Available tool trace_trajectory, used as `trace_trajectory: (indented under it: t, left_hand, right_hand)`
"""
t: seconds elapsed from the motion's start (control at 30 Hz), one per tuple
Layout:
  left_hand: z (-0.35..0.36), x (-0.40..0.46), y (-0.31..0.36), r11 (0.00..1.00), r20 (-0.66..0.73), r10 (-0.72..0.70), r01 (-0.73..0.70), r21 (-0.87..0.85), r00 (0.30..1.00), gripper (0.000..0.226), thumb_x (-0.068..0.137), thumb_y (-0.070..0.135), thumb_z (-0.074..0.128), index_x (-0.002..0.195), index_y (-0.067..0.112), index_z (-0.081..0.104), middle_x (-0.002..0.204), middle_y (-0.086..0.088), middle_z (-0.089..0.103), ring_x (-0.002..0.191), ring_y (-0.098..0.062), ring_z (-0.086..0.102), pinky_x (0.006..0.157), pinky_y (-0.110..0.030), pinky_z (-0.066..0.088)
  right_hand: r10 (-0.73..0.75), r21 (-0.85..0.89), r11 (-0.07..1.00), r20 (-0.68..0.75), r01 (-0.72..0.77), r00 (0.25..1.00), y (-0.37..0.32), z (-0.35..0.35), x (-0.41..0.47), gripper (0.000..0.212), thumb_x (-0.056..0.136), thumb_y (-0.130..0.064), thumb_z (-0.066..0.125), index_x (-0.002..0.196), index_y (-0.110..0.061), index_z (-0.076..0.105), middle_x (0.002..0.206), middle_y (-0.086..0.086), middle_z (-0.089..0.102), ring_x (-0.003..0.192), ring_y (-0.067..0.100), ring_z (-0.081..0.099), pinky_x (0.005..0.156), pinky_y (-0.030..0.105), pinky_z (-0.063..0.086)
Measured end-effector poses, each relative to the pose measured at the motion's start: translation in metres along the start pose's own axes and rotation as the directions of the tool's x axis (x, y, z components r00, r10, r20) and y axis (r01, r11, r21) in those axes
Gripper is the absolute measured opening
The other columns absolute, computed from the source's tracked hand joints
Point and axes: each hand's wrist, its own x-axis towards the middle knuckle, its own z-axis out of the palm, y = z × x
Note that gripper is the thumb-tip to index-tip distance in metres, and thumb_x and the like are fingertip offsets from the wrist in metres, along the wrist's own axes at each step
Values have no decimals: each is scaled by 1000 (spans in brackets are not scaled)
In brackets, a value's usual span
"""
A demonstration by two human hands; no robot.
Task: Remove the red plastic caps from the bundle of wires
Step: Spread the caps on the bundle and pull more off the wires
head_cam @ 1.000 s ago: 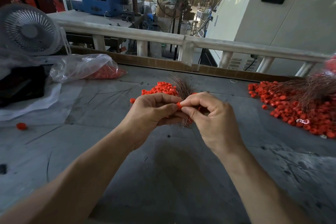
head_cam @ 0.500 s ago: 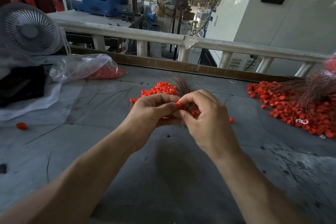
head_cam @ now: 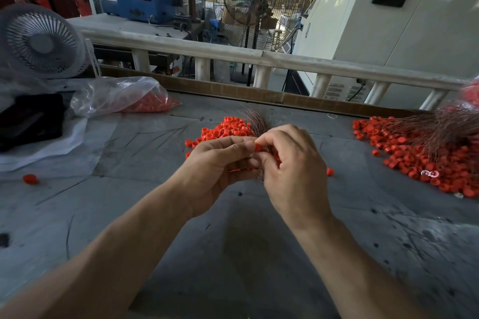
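Above a grey tabletop (head_cam: 233, 254), the left hand (head_cam: 215, 163) grips a bundle of wires (head_cam: 255, 122) while the right hand (head_cam: 290, 166) pinches one red cap (head_cam: 258, 147) (mid-removal, apparently); next it likely needs pulling free and dropping onto the loose caps (head_cam: 225, 131) behind.

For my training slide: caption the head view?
Left hand holds a wire bundle while right hand pinches a red cap over the table.

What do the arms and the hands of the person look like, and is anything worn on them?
Both forearms are bare, with no sleeve in view. The left hand and right hand wear no gloves; no ring, watch or bracelet shows. Fingernails look short.
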Motion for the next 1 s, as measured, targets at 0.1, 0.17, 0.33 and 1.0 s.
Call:
trace_trajectory:
  t: [0.1,0.17,0.33,1.0]
  left_hand:
    - [-1,-2,2,999,-16,-12,13,39,1000,37,84,19,71,112,-4,68,103,-24,65,95,-28,64,89,-38,58]
    - [-1,-3,3,998,-31,-11,13,62,999,40,84,20,71,113,-7,67,104,-24,64,96,-29,62,87,-36,58]
    - [1,-2,3,997,-44,32,-28,78,999,35,89,18,65,112,-9,66,99,-23,62,88,-24,62,87,-35,54]
    - [-2,-3,2,997,-58,-15,19,70,998,36,85,17,67,110,-9,66,103,-23,68,94,-28,65,88,-38,59]
  right_hand:
    - [-17,-6,1000,3,17,1000,0,1,0,14,80,-7,80,89,-14,72,94,-4,67,94,18,59,81,31,49]
    - [-22,-2,1000,9,22,1000,0,1,-1,14,80,-8,81,90,-15,73,95,-4,67,94,18,59,81,31,49]
    - [-26,-39,999,11,27,1000,-1,2,-2,12,84,-16,80,95,-17,75,98,-4,68,96,19,60,82,32,51]
    - [-168,-117,979,-10,166,986,11,5,2,3,87,-18,77,88,-17,74,92,-4,68,89,23,58,77,37,47]
